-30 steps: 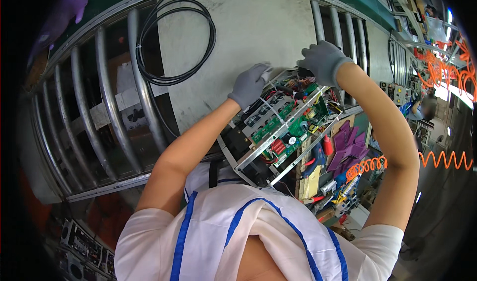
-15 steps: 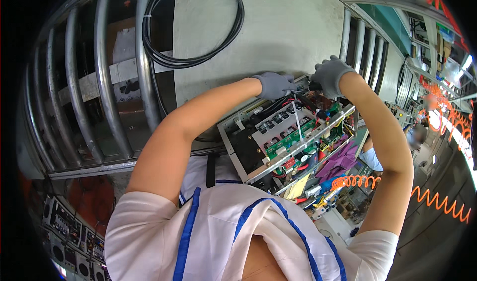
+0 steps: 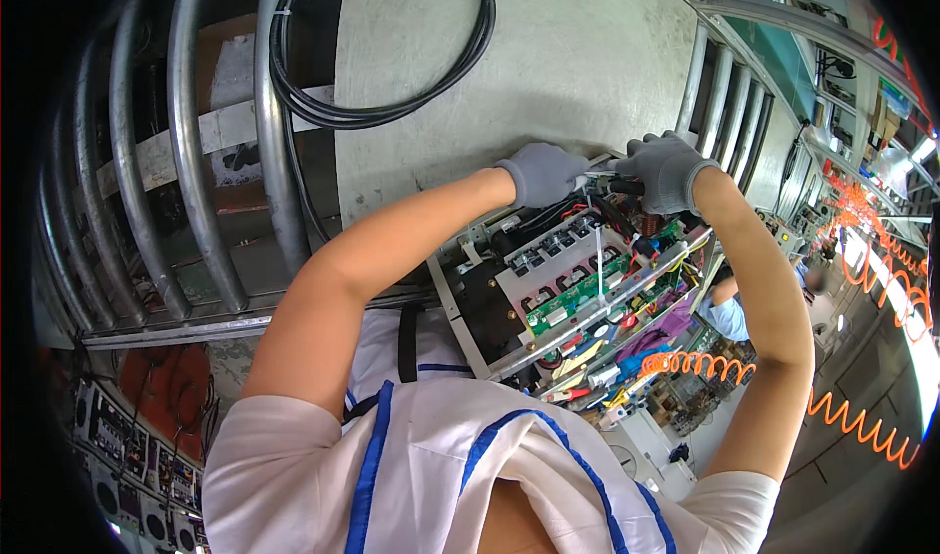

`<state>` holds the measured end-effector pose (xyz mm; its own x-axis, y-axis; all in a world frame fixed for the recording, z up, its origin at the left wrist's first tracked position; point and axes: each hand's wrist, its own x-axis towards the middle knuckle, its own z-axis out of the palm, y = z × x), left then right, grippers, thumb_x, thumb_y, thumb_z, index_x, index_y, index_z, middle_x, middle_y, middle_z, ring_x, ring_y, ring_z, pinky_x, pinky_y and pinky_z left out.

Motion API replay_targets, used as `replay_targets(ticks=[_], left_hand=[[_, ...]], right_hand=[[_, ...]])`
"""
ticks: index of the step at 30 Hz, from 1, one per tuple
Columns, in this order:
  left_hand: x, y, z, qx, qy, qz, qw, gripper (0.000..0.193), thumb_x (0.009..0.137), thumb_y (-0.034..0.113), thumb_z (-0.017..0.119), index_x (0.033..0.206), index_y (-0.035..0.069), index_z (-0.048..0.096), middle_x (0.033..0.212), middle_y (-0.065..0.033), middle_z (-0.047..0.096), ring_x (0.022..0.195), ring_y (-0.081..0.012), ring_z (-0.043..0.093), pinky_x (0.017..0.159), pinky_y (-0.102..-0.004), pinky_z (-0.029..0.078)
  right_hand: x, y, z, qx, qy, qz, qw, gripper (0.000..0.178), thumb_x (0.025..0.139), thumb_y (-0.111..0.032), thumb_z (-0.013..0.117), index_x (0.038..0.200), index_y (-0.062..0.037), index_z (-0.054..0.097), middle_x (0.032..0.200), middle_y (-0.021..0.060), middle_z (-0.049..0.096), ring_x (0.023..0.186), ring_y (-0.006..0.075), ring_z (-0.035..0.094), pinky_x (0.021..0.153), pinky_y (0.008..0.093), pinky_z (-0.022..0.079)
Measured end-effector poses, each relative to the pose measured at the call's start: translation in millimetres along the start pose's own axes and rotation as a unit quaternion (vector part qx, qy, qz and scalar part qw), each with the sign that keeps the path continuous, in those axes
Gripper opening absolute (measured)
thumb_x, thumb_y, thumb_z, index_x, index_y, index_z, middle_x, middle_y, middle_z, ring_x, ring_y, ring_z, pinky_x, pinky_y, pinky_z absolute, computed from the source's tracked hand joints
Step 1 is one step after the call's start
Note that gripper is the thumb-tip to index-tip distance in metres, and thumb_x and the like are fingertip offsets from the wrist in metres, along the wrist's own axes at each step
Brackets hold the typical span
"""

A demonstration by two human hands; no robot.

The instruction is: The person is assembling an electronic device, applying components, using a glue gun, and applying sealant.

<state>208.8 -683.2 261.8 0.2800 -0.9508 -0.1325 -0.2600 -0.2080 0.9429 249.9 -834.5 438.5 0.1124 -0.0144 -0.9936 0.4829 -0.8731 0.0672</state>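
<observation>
An open metal chassis (image 3: 473, 309) full of circuit boards, wires and components stands in front of me, turned at an angle. At its far edge my left hand (image 3: 548, 174), in a grey glove, has its fingers closed round something small and pale that I cannot make out. Close beside it, my right hand (image 3: 668, 170) in a matching glove grips a black cylindrical piece (image 3: 627, 188) whose kind is unclear. A thin metallic piece spans the gap between both hands. Below them, a white cable tie (image 3: 599, 260) sticks up by the green circuit board (image 3: 568, 309).
A coiled black cable (image 3: 377, 118) lies on the pale board (image 3: 529, 65) beyond the chassis. Metal rollers (image 3: 201, 162) run along the left. Orange coiled air hoses (image 3: 862, 427) hang at right, near another person's blue sleeve (image 3: 727, 317). Tools and wires lie near the chassis.
Both hands have drawn closer together at the chassis's far edge. My right hand has turned, and the black piece in it shows more. The whole view has shifted slightly.
</observation>
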Motion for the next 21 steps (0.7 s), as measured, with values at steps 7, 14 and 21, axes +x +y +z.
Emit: replay_targets(ticks=[7, 14, 21], left_hand=[[-1, 7, -14, 0.075, 0.004, 0.045, 0.996, 0.019, 0.087, 0.017, 0.054, 0.103, 0.01, 0.064, 0.084, -0.0176, 0.069, 0.081, -0.0372, 0.069, 0.073, -0.0503, 0.052], [-4, 13, -14, 0.092, 0.005, 0.027, 0.995, 0.019, 0.087, 0.017, 0.054, 0.102, 0.01, 0.064, 0.083, -0.0157, 0.069, 0.081, -0.0365, 0.069, 0.073, -0.0497, 0.052], [-7, 15, -11, 0.078, 0.049, 0.052, 0.994, 0.02, 0.089, 0.019, 0.054, 0.104, 0.011, 0.064, 0.087, -0.0157, 0.069, 0.083, -0.0365, 0.068, 0.074, -0.0493, 0.053]], right_hand=[[-3, 3, -2, 0.037, -0.011, -0.002, 0.999, 0.058, 0.074, -0.027, 0.073, 0.131, -0.0232, 0.064, 0.121, 0.0113, 0.062, 0.119, 0.0293, 0.058, 0.099, 0.042, 0.046], [-8, -4, -10, 0.016, -0.015, 0.017, 1.0, 0.062, 0.072, -0.028, 0.076, 0.133, -0.0232, 0.063, 0.117, 0.013, 0.062, 0.119, 0.0318, 0.059, 0.096, 0.0436, 0.049], [-1, -12, -4, 0.025, -0.016, 0.009, 1.0, 0.047, 0.076, -0.02, 0.073, 0.122, -0.0253, 0.068, 0.121, 0.01, 0.063, 0.115, 0.0301, 0.062, 0.093, 0.0423, 0.053]])
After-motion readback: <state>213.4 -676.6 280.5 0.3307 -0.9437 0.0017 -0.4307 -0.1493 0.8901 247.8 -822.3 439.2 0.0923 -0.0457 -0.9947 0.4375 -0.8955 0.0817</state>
